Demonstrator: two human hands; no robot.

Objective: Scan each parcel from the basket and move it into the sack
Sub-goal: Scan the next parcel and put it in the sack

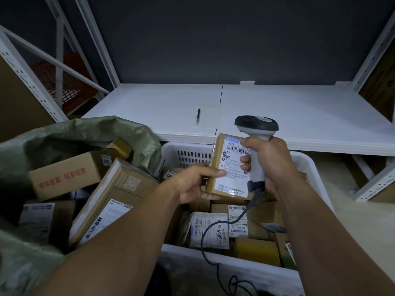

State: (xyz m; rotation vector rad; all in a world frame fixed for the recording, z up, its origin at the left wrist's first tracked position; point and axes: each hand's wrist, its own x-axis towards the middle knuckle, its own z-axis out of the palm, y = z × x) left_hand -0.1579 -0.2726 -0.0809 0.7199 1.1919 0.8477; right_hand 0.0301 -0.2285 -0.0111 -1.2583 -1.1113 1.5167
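Note:
My left hand (197,184) grips the lower left edge of a small brown parcel (229,159) with a white shipping label, held upright above the white basket (316,174). My right hand (269,163) grips the handle of a white and black barcode scanner (256,124), whose head sits just above the parcel's top edge; its fingertips touch the label. Several more parcels (213,229) lie in the basket below. The green woven sack (70,133) gapes at the left, with several cardboard boxes (64,174) inside.
A white shelf (299,116) runs behind the basket, with a black pen (198,116) lying on a clear sheet. White metal rack posts (98,43) rise at both sides. The scanner's dark cable (213,242) hangs down across the basket's front wall.

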